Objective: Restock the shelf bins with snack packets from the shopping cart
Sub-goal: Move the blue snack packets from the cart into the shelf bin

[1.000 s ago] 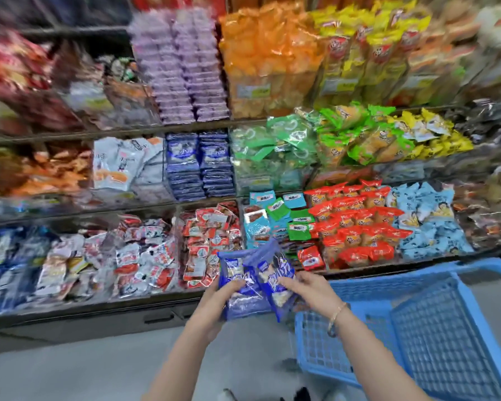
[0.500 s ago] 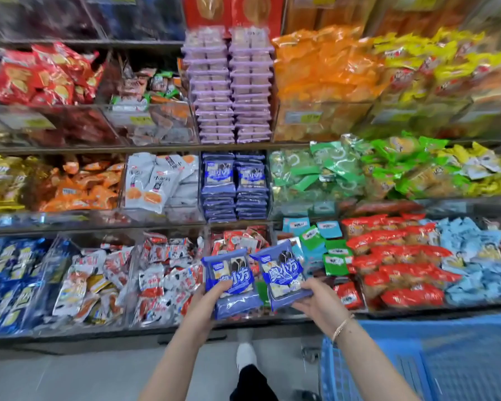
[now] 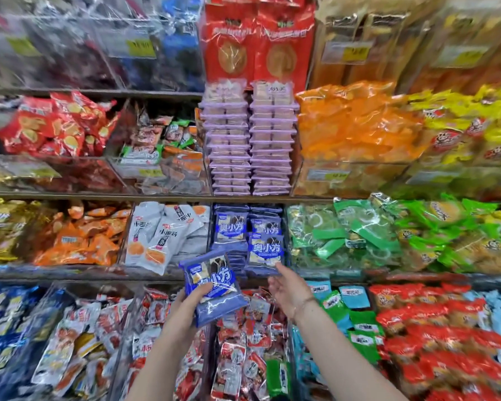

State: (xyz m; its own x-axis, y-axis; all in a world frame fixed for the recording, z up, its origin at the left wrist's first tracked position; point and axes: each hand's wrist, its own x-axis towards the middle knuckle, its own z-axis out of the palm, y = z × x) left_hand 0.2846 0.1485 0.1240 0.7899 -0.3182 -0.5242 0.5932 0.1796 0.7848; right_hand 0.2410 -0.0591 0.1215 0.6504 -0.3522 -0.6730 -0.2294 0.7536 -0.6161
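Your left hand (image 3: pixel 183 311) hides its fingers behind the stack of blue packets (image 3: pixel 214 287) it grips, and the stack's edges blur together, so you cannot count the packets. Whether your right hand (image 3: pixel 287 289) touches the standing blue packet (image 3: pixel 265 251) just above its fingertips is unclear. The yellow price labels (image 3: pixel 139 47) on the top shelf are too blurred to read. Both forearms (image 3: pixel 347 360) run off the bottom edge.

Left hand (image 3: pixel 187 303) gripping blue packet stack (image 3: pixel 214 287), right hand (image 3: pixel 287 289) with fingers relaxed, just below front blue packet (image 3: pixel 266 251), shelved blue packets (image 3: pixel 232 227) behind it on the middle shelf
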